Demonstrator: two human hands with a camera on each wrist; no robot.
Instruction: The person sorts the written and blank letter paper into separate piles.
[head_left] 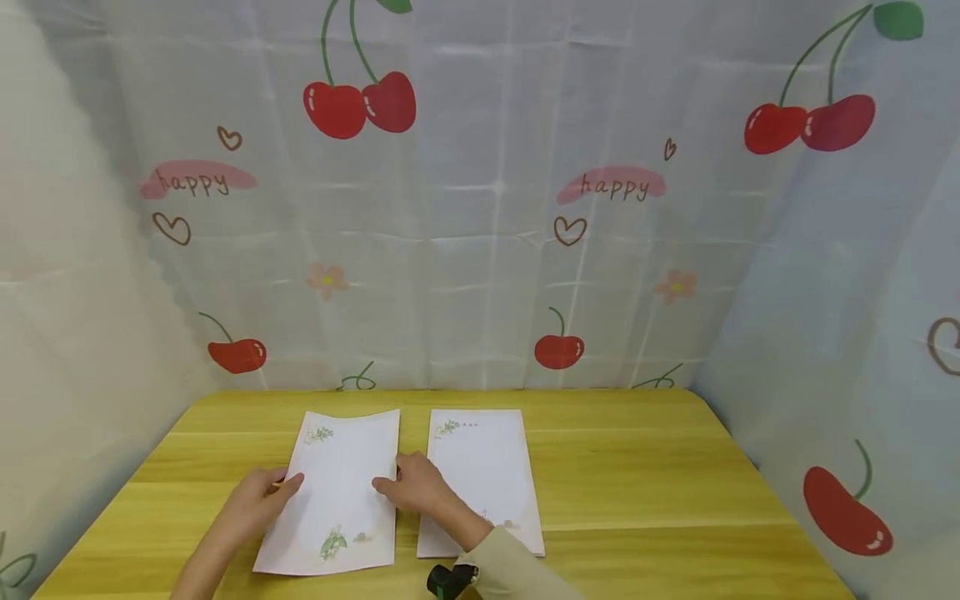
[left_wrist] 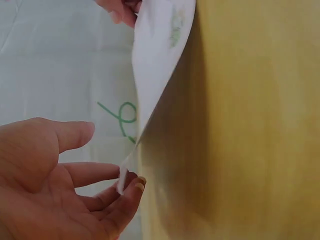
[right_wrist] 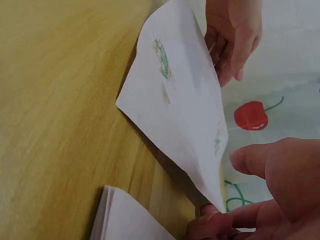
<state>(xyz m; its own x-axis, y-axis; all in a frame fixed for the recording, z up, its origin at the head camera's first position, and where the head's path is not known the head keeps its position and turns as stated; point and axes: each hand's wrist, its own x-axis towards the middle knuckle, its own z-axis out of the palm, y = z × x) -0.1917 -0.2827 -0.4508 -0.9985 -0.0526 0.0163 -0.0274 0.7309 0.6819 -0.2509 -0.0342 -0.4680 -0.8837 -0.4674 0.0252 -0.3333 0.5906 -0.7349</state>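
Observation:
Between my two hands a white sheet of paper with green leaf prints sags slightly over the table, its side edges raised. My left hand holds its left edge, fingers curled beneath and thumb over the top. In the left wrist view that thumb stands apart from the paper. On the opposite edge, my right hand has its fingertips under the paper and its thumb raised above it. A stack of similar sheets lies flat just right of the held one, partly hidden under my right forearm.
The yellow wood-grain table extends to both sides. A white curtain printed with cherries and hearts hangs behind it and along both sides. A black wrist device sits at my right cuff, near the stack's lower edge.

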